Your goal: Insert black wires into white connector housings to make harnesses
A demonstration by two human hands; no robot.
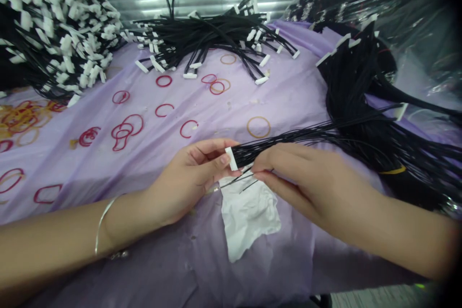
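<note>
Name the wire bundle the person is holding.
The black-wire bundle whose white connector sits in the left hand; the other bundles lie in heaps.

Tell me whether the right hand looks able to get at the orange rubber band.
Likely yes: the right hand lies close below the orange rubber band, with only the black wires it pinches between.

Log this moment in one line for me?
left hand: holds white connector | right hand: grips black wires | below: crumpled white paper
</note>
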